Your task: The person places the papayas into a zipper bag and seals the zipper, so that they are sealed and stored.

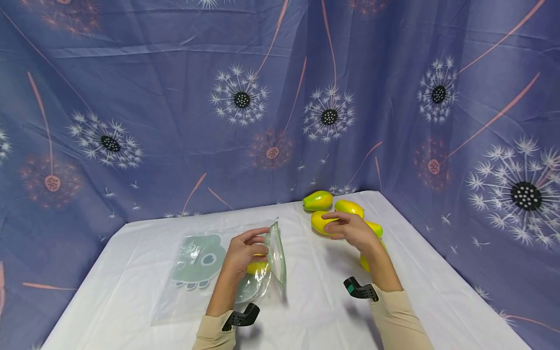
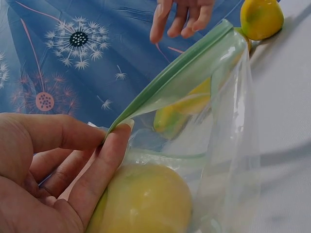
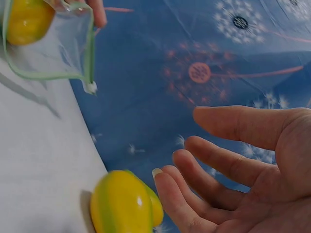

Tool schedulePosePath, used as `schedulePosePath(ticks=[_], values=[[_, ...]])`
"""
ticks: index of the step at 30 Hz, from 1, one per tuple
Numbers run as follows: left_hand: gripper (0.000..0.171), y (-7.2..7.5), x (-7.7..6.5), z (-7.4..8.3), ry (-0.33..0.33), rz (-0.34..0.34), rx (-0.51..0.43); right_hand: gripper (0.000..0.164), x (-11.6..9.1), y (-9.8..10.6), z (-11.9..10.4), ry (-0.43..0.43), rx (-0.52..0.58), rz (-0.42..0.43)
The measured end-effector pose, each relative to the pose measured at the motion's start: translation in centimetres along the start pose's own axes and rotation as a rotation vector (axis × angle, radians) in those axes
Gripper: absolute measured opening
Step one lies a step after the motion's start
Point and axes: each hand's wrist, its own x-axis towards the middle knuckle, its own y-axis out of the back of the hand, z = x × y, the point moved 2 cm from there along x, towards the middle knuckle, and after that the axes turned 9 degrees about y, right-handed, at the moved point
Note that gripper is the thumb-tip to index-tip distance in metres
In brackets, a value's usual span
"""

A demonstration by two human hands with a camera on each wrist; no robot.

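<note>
My left hand [image 1: 242, 253] pinches the pale green zip edge [image 2: 167, 80] of a clear plastic bag [image 1: 199, 260] between thumb and fingers. The bag lies along the table with its mouth raised and parted toward the right. Inside it, near the mouth, sits a yellow-green fruit [image 2: 150, 199], shaped like a mango or papaya. My right hand [image 1: 355, 232] hovers empty, fingers spread and slightly bent, over similar fruits at the back right. Nearest beneath it in the head view is a yellow fruit [image 1: 320, 222], partly covered by the fingers.
Several more fruits lie around it, among them a greener one [image 1: 318, 200] and a yellow one [image 1: 350, 208]; the right arm partly hides others. A white cloth covers the table [image 1: 315, 311]. Blue dandelion-print curtains [image 1: 175, 121] stand behind and at the right.
</note>
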Motion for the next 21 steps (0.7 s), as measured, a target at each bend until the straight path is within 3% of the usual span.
schedulePosePath(ticks=[10,21], values=[[0.054,0.0,0.0,0.0,0.004,-0.009,0.001,0.05,-1.1,2.4,-0.5,0.005,-0.029,0.056],[0.052,0.1,0.1,-0.1,0.001,0.004,-0.008,0.048,-2.7,6.8,0.2,0.007,-0.155,0.066]])
